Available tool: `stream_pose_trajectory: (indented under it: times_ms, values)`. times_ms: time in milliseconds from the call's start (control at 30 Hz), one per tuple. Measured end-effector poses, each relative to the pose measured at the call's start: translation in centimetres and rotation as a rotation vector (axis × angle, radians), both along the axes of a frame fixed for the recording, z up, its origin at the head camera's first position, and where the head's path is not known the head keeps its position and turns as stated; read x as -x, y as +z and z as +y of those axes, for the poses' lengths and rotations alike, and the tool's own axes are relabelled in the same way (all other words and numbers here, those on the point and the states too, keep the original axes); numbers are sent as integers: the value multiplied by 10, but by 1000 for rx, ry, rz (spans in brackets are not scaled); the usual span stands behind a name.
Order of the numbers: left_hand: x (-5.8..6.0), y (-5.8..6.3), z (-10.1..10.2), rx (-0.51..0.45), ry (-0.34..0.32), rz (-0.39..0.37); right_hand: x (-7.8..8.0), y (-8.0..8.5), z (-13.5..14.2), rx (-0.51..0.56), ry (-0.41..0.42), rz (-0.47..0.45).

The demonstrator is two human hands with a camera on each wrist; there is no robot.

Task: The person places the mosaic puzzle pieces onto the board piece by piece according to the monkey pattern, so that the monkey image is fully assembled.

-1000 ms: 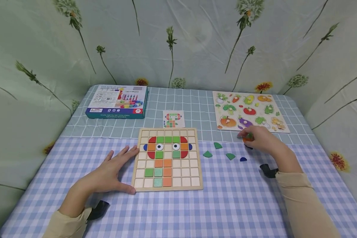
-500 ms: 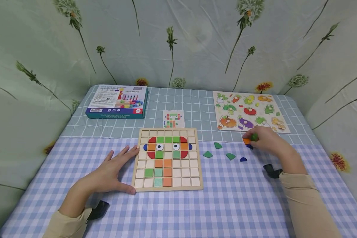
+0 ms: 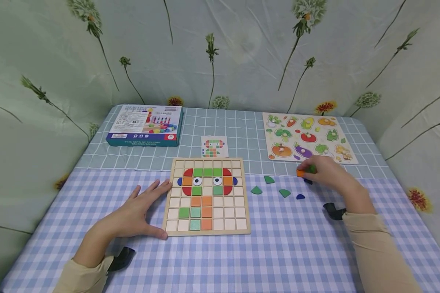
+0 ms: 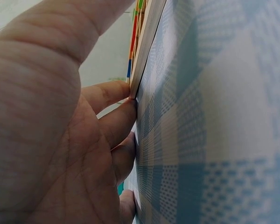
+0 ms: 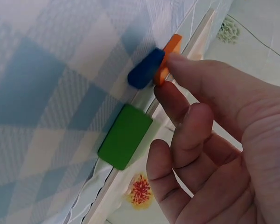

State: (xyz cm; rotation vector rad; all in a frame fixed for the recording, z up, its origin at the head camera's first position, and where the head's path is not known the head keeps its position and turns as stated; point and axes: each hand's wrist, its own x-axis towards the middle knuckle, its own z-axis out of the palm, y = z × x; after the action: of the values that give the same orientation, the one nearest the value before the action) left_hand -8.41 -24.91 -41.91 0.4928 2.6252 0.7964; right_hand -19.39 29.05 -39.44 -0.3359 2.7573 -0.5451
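My left hand (image 3: 132,213) lies with spread fingers at the left side of a wooden grid board (image 3: 247,203), its thumb and fingertips touching the board's edge. Coloured square tiles and red and blue curved pieces on the board form a face and part of a body. To the right, my right hand (image 3: 324,173) pinches an orange tile (image 5: 175,44) between thumb and index finger. A blue piece (image 5: 145,69) is close against that tile. Below it in the right wrist view is a green tile (image 5: 125,137), apart from the fingertips.
Several green quarter-round pieces (image 3: 284,193) and a blue half-round piece (image 3: 300,196) lie right of the board. Behind are a pattern card (image 3: 214,146), a boxed bead set (image 3: 144,125) and a vegetable puzzle board (image 3: 293,156). A curtain hangs behind the table.
My right hand has shifted slightly right since a second ago, and the orange tile in its fingers now shows more plainly. My left hand has stayed at the board's edge.
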Motion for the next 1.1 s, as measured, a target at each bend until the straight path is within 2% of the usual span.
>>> stream_pose_trajectory:
  times_ms: [467, 833, 1100]
  values:
    - [0, -3, -2, 5, 9, -8, 1, 2, -8, 1, 25, -18]
    - [0, -1, -2, 1, -3, 8, -1, -2, -15, -35, 24, 23]
    - [1, -1, -2, 14, -3, 1, -8, 1, -31, 13, 33, 48]
